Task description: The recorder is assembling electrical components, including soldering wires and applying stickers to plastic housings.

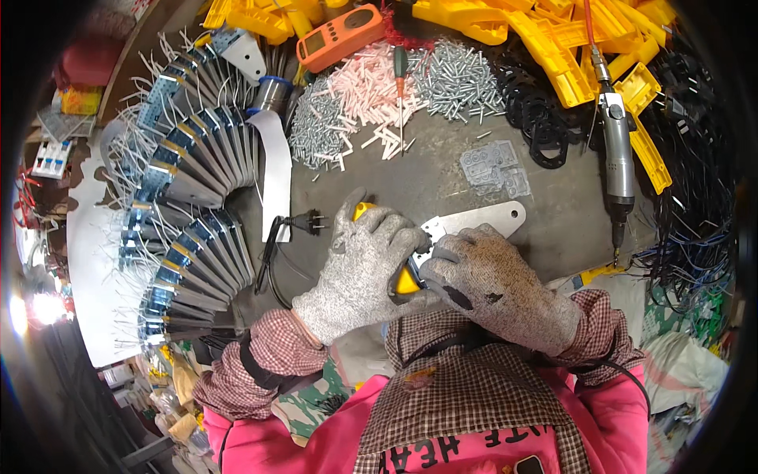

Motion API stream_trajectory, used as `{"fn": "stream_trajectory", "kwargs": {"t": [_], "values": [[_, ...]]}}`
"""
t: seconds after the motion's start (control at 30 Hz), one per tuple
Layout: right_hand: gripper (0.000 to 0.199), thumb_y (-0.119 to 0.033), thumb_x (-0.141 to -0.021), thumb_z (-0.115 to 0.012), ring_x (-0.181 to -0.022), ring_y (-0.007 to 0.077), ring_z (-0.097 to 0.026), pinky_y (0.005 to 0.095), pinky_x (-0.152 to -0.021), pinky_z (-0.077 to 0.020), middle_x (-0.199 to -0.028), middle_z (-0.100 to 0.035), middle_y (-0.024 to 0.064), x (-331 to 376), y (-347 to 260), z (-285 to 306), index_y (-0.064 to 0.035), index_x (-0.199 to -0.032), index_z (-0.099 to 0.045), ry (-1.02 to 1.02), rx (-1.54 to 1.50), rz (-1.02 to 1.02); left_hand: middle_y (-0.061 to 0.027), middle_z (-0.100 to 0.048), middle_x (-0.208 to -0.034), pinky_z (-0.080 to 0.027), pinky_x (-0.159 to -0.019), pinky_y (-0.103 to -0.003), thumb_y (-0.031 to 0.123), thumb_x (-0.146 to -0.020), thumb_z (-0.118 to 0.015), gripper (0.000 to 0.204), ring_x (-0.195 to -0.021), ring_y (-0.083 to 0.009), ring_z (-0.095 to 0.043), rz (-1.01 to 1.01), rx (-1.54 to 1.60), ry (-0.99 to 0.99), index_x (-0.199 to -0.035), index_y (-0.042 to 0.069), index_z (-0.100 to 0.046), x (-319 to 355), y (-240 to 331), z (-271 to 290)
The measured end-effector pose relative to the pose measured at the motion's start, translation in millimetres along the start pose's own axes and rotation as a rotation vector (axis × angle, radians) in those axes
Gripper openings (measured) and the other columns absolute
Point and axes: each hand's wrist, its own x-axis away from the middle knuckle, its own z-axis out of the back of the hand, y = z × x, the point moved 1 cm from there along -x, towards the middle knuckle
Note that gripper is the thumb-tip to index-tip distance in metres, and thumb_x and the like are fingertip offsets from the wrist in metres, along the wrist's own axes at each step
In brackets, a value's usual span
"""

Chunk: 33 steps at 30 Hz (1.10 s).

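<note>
Both of my hands wear grey speckled work gloves. My left hand (363, 265) is wrapped round a yellow plastic housing (407, 280), parts of which show by the thumb and past the fingers. My right hand (497, 288) grips a flat silver metal plate (482, 219) with a hole at its rounded end. The plate's near end meets the yellow housing between my hands; the joint is partly hidden by my fingers. A black cord with a two-pin plug (304, 223) lies left of my left hand.
Piles of silver screws (458, 79) and pink tubes (371, 87) lie ahead with a screwdriver (400, 75). A power driver (616, 150) hangs right beside black rings (541, 118), near yellow housings (545, 47). Rows of metal plates with wires (209, 150) stand left, by an orange meter (339, 38).
</note>
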Motion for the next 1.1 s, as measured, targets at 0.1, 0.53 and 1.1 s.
{"fn": "stream_trajectory", "kwargs": {"t": [0.1, 0.53, 1.1], "values": [[0.025, -0.015, -0.086, -0.063, -0.096, 0.0336, -0.061, 0.0475, -0.083, -0.0467, -0.101, -0.062, 0.0143, -2, -15, -7, -0.0032, -0.109, -0.061, 0.085, 0.018, -0.040, -0.0075, -0.062, -0.106, -0.023, -0.115, -0.062, 0.049, -0.058, -0.086, 0.062, -0.112, -0.0317, -0.056, 0.010, 0.005, 0.031, -0.103, 0.012, -0.065, 0, 1, -1], [0.086, -0.008, -0.076, -0.074, -0.105, 0.0328, -0.059, 0.0424, -0.093, -0.0492, -0.116, -0.058, 0.0181, 91, 98, 68, -0.0142, -0.154, -0.037, 0.885, 0.404, -0.661, -0.0099, -0.059, -0.097, -0.030, -0.107, -0.053, 0.035, -0.071, -0.081, 0.045, -0.101, -0.0333, -0.053, 0.183, 0.052, 0.241, -0.099, 0.007, -0.059, 8, -14, 5], [0.031, -0.009, -0.097, -0.058, -0.096, 0.0183, -0.058, 0.0445, -0.098, -0.0470, -0.114, -0.054, 0.0088, -22, 76, 9, -0.0095, -0.126, -0.049, 0.956, -2.084, -0.031, -0.0080, -0.060, -0.090, -0.032, -0.105, -0.053, 0.038, -0.066, -0.083, 0.042, -0.097, -0.0321, -0.056, 0.165, 0.053, 0.221, -0.094, 0.013, -0.064, 0, -25, 3]]}}
